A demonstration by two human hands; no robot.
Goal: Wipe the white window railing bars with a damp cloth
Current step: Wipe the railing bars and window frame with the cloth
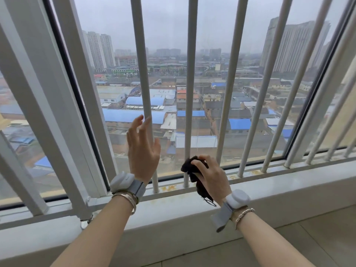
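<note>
Several white railing bars (191, 78) stand upright in front of the window glass, fixed into the sill rail. My right hand (211, 175) grips a dark cloth (189, 166) low down, pressed against the bottom of the middle bar. A tail of the cloth hangs down toward the sill. My left hand (143, 149) is raised with straight, spread fingers beside the bar (141, 74) left of the middle one, its fingertips close to or touching it, holding nothing.
The white sill rail (250, 171) shows rust-coloured stains around the bar feet. A thick white window frame (63, 105) slants down at the left. A pale ledge (173, 214) runs below, with tiled floor (308, 243) at the lower right.
</note>
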